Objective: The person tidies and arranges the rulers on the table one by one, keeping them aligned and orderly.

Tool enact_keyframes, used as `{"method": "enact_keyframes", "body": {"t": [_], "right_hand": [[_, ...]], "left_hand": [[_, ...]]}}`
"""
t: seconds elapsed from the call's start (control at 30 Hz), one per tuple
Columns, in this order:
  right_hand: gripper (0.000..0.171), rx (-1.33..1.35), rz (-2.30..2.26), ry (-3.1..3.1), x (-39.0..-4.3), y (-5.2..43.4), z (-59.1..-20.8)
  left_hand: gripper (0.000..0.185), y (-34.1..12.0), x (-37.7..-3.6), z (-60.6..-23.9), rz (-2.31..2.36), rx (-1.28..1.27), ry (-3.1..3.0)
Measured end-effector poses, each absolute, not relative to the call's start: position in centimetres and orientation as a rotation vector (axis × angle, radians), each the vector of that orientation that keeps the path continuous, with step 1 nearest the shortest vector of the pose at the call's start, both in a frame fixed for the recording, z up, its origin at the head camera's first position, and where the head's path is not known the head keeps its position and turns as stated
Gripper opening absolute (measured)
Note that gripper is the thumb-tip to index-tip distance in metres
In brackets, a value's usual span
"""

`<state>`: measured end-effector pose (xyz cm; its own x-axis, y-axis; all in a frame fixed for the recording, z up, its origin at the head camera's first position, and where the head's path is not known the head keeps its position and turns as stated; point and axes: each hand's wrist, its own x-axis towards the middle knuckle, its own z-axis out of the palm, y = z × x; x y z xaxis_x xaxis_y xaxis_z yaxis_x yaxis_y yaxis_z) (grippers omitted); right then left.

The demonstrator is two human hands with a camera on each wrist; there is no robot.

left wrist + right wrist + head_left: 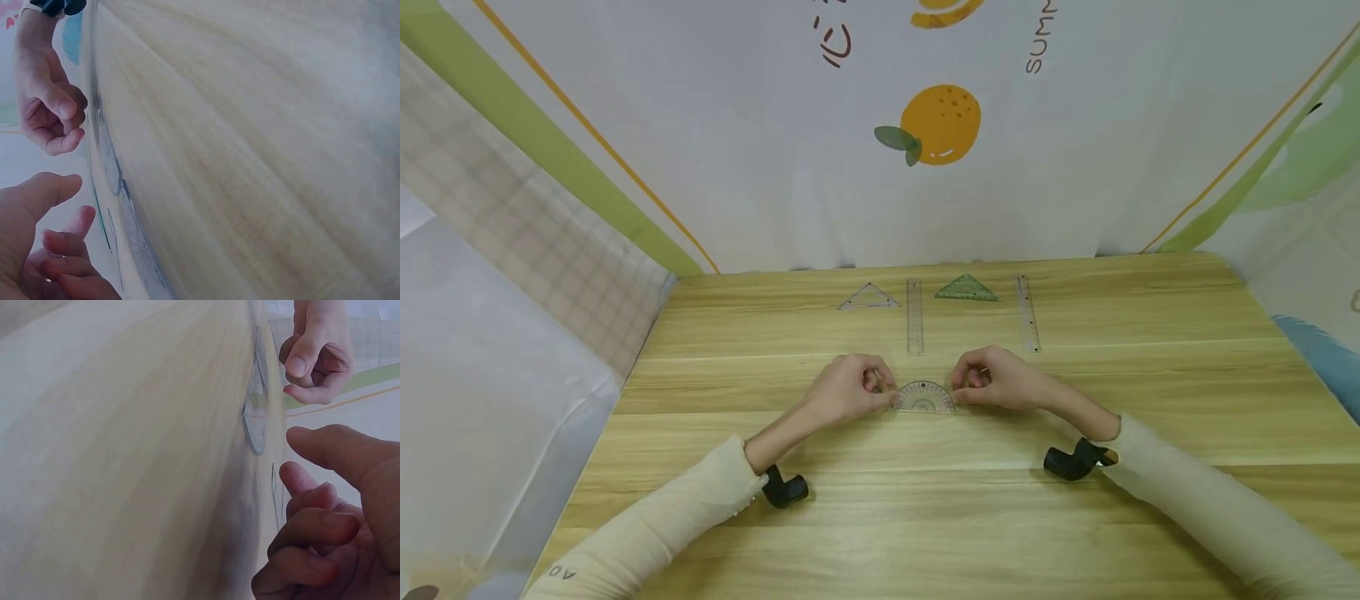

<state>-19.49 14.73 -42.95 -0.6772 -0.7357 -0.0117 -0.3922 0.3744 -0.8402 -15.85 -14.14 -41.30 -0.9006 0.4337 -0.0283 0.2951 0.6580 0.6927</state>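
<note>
A clear half-round protractor [925,397] lies flat on the wooden table [970,500], near its middle. My left hand [850,387] is at its left end and my right hand [992,382] at its right end. Both have curled fingers, and their tips are close to the protractor's corners. In the left wrist view, my left hand [37,244] has its thumb held apart from the fingers, just off the protractor [112,165]. In the right wrist view, my right hand [331,519] also shows a gap between thumb and fingers beside the protractor [255,419]. Neither hand visibly pinches anything.
A row lies farther back on the table: a clear set square [868,297], a clear ruler [914,317], a green set square [966,288] and a second clear ruler [1028,313]. A printed cloth backdrop [940,125] closes off the rear and sides.
</note>
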Motion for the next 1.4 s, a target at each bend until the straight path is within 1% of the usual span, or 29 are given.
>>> {"method": "enact_keyframes", "body": {"t": [0.33, 0.67, 0.93, 1.4], "right_hand": [[0.014, -0.995, -1.239, 2.265, -19.9, 15.0, -43.0], [0.012, -0.975, -1.244, 2.28, -20.2, 15.2, -42.9], [0.016, -0.969, -1.263, 2.291, -20.3, 15.4, -42.6], [0.015, -0.972, -1.279, 2.321, -21.6, 15.6, -42.1]], "left_hand": [[0.011, -14.0, -16.2, -41.1, 1.108, 0.633, 2.694], [0.011, -13.6, -16.5, -40.8, 1.117, 0.609, 2.7], [0.011, -13.4, -16.8, -40.6, 1.138, 0.603, 2.712], [0.012, -14.3, -17.7, -40.5, 1.219, 0.605, 2.709]]}}
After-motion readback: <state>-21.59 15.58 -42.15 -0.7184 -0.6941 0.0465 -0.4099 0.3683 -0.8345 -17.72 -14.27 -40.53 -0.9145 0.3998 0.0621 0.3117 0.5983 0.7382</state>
